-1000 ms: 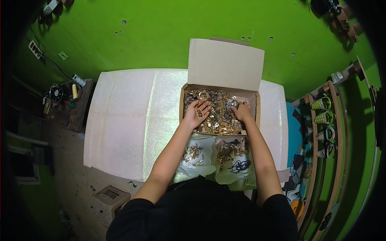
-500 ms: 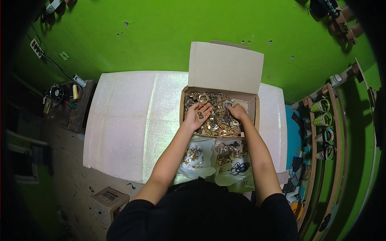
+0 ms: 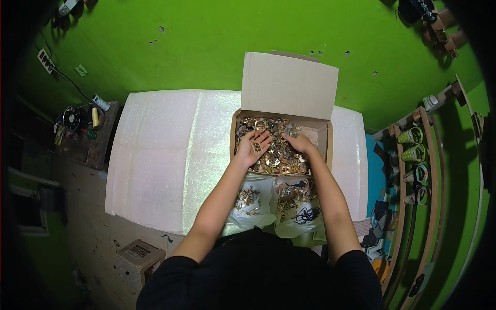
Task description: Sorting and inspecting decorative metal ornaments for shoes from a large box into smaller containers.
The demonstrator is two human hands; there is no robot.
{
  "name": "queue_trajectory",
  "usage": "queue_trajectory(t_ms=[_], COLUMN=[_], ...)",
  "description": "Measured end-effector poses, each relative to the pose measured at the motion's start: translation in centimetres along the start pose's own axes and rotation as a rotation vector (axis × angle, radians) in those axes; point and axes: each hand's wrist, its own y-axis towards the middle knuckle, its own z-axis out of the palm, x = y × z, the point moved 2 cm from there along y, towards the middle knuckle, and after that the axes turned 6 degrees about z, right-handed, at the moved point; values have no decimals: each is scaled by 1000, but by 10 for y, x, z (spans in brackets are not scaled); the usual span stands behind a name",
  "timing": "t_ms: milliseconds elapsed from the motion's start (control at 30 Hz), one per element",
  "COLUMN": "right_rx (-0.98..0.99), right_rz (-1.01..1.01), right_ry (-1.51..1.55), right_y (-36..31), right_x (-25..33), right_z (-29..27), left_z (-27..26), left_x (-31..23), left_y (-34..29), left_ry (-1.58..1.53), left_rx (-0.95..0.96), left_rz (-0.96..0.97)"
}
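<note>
An open cardboard box holds a dense heap of small metal fittings, mostly gold and silver coloured. My left hand is palm up over its left side, fingers stretched out, with a rectangular gold buckle resting on the palm. A second gold buckle shows just beyond those fingers; whether the hand touches it I cannot tell. My right hand reaches into the heap, fingers bent together among the fittings. What they pinch is too small to make out.
Two plastic-lined trays with more fittings and dark cord stand nearest me. The box's lid leans up at the back. A pale shiny sheet covers the table. At right is a rack with sandals.
My right hand has shifted slightly left within the heap, and the greyish piece at its fingertips no longer shows. My left hand stays nearly still with the buckle on its palm.
</note>
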Motion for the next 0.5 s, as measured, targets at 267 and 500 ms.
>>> queue_trajectory(t_ms=[267,500], right_rx=[44,105], right_rz=[-130,-184], right_ry=[183,312], right_y=[-4,-13], right_x=[2,-2], right_z=[7,-4], left_z=[-2,-4], left_x=[1,3], left_y=[1,5], left_ry=[25,47], left_rx=[-12,0], left_rz=[5,12])
